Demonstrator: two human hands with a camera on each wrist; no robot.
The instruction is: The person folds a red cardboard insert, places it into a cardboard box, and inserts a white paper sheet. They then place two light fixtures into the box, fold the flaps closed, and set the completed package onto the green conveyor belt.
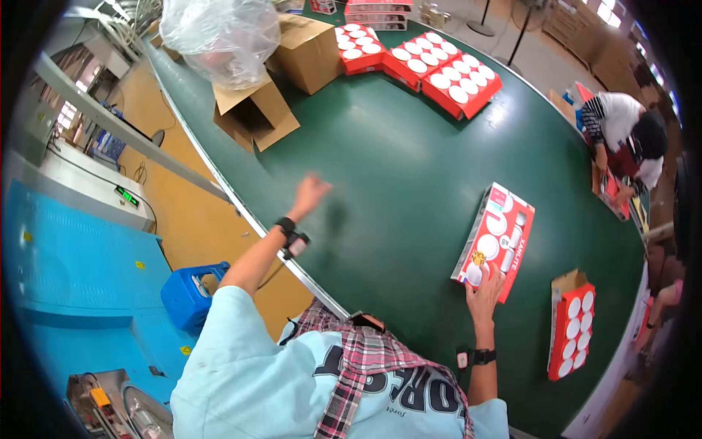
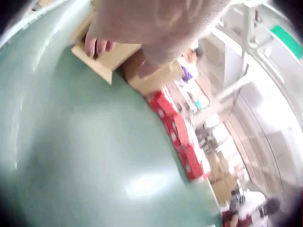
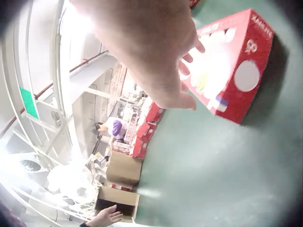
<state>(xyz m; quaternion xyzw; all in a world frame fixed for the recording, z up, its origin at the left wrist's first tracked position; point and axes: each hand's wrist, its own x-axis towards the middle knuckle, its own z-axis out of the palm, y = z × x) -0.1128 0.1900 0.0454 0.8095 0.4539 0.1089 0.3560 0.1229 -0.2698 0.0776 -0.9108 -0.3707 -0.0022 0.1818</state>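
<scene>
A red and white box (image 1: 488, 244) printed with XANLITE and white circles lies on the green table (image 1: 365, 168). Over its near end is my right hand (image 1: 484, 294). The right wrist view has this hand (image 3: 156, 56) with fingers spread and slightly bent along the box (image 3: 232, 85), thumb apart from it; firm contact cannot be told. My left hand (image 1: 312, 194), blurred, hangs above the table left of the box, holding nothing. In the right wrist view the left hand's (image 3: 106, 216) fingers are extended; the left wrist view shows it (image 2: 156, 28) large at the top.
An open cardboard box (image 1: 274, 121) and a taller carton (image 1: 307, 55) stand at the back left, beside a clear plastic bag (image 1: 219, 36). Red boxes with white circles (image 1: 461, 80) line the back edge. Another (image 1: 572, 325) lies at right. A person (image 1: 621, 132) works beyond the right edge.
</scene>
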